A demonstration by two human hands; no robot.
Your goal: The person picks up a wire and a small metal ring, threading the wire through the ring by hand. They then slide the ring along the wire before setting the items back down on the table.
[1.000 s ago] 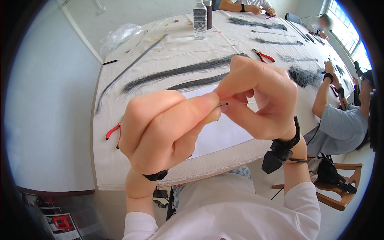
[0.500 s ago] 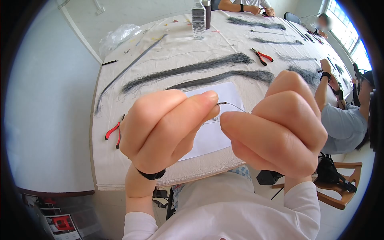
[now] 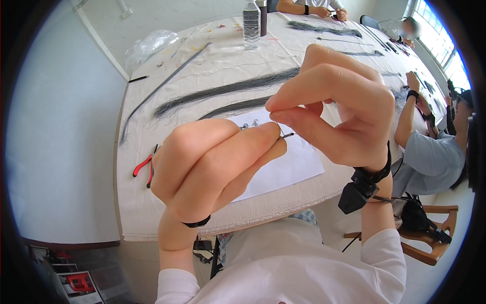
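Fingers of your left hand [image 3: 212, 162], thumb against forefinger, are closed tight on the dark-tipped strand [image 3: 287, 135]. Only its short dark end shows, jutting just past the fingertips [image 3: 271, 133] toward your right hand [image 3: 339, 111]. The right thumb and forefinger are pinched together just above that end, close to it but apparently not touching. Whether a fibre runs between them is too fine to tell.

To do this step well, hold the left pinch firm and motionless so the tip does not roll. Bring the right pinch down in a small, slow movement, letting only the fingertips work; a loosened left grip would likely drop the strand.

Both hands are raised clear of the worktop [image 3: 136, 202], close before your chest. The left fist is knuckles-up with the wrist straight. The right wrist is bent downward, its other fingers curled over, with a black wrist unit [image 3: 360, 190] hanging below it. Beneath the fingers lies a white sheet [image 3: 296, 169]; beyond them, hair bundles [image 3: 228, 90]; left of them, red-handled pliers [image 3: 144, 166].
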